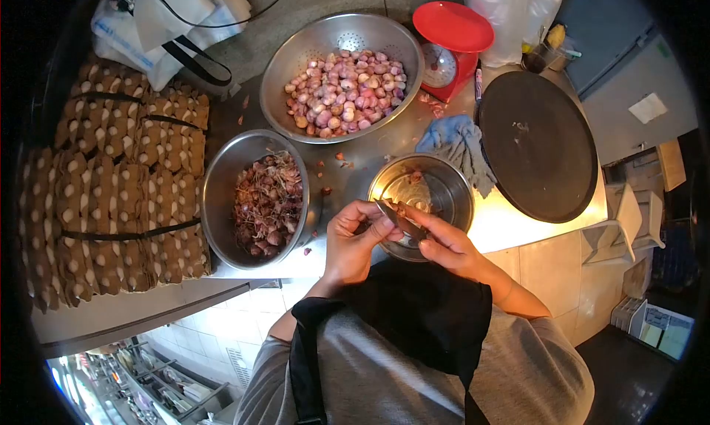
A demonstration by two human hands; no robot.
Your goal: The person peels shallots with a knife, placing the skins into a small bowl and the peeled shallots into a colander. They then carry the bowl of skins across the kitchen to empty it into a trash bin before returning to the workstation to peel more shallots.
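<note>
My left hand (353, 240) is closed, its thumb and fingers pinching what looks like a shallot, mostly hidden. My right hand (450, 246) is closed around a small knife (403, 222), whose blade slants up toward my left fingertips. Both hands meet over the near rim of a steel pot (464, 196) with some reddish skins inside. On the left, a steel bowl (214, 203) holds unpeeled shallots (268, 210) with dry roots. Behind it, a large steel colander (272, 103) is filled with peeled pink shallots (346, 92).
Stacked egg trays (118, 196) stand at left. A red scale (452, 29) is behind, beside plastic bags (495, 18). A blue-grey glove (460, 147) lies by a round dark tray (540, 147) on the right. Shallot scraps dot the steel table (336, 181).
</note>
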